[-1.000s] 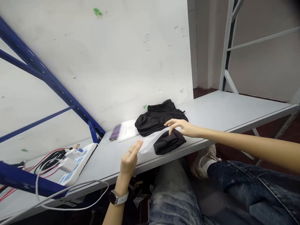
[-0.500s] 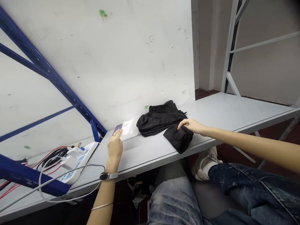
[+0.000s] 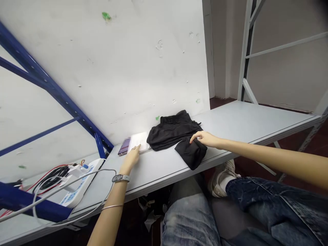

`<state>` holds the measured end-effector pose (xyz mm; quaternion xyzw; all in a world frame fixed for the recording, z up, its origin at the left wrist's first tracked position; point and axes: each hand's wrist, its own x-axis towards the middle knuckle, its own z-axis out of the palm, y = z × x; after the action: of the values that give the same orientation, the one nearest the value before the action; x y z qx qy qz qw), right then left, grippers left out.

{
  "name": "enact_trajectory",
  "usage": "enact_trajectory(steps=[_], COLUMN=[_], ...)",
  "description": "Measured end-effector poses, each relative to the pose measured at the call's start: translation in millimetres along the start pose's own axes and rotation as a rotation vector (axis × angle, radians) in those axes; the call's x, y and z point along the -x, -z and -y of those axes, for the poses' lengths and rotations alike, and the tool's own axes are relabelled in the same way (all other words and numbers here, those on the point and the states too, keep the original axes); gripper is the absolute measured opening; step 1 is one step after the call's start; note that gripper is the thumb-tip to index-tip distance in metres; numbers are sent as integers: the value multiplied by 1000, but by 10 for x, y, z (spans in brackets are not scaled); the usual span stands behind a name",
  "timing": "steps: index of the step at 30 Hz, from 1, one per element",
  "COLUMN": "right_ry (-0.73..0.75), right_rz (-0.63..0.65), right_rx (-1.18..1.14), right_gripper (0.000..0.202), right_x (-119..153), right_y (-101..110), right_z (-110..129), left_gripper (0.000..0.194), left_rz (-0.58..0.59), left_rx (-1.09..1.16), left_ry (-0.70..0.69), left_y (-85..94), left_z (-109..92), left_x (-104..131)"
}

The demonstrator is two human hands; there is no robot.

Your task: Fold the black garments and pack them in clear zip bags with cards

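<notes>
My left hand [image 3: 132, 158] reaches to a white flat packet [image 3: 139, 139], fingers stretched out and touching its front edge; nothing is gripped in it. A phone [image 3: 124, 147] with a purple screen lies just left of the packet. My right hand [image 3: 205, 139] pinches the top of a small folded black cloth piece [image 3: 192, 153], whose lower corner hangs at the front edge of the table. Behind it, a larger black garment [image 3: 174, 130] lies crumpled against the wall, right of the packet.
The grey table [image 3: 159, 164] runs along a white wall panel [image 3: 128, 68]. At left stand a blue metal frame [image 3: 61, 92] and a white power strip [image 3: 82, 186] with plugs. A grey cable [image 3: 77, 179] loops over the table edge. Someone's jeans-clad legs [image 3: 192, 218] are below.
My left hand has moved right, from the phone to the white packet, leaving the phone lying on the table. My right hand stays on the black cloth. The view has shifted slightly.
</notes>
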<state>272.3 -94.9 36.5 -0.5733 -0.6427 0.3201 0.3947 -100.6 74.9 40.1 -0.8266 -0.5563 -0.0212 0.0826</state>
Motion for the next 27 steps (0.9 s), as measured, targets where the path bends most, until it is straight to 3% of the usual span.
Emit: enact_trajectory(steps=[4,5,7,8,11,14,18,22,27], right_ry=[47,73,131,158,240,309,368,340,266], right_rz=[-21,-42,-83,-98,-136,-171,-167,-120,88], right_rx=[83,130,231,277,360,374,347,411,627], right_gripper=[39,40,42,42,41,41,40,38,43], right_x=[-7,-13,-23,-26,-15,16,40,11,-30], right_y=[-18,-26,-50,-67,-140,-214,-228,-95,222], right_z=[51,69,113,139,224,300,350,287,130], left_gripper=[64,62,48,42,46,59,46,39,43], left_rz=[-116,-162,-392,-446,-383,-331,-356,-317,-291], left_rx=[19,39,268,383,609,691,723,757,605], left_ry=[-11,-39,-187,-282,-507,-588,-595,-508,-393], left_y=[41,62,113,141,214,243,210,210,358], left_z=[-290,-435,-801,-1007,-1591,-1944,-1985,-1785,-1475], left_x=[129,215,433,553,884,1059,1051,989,970])
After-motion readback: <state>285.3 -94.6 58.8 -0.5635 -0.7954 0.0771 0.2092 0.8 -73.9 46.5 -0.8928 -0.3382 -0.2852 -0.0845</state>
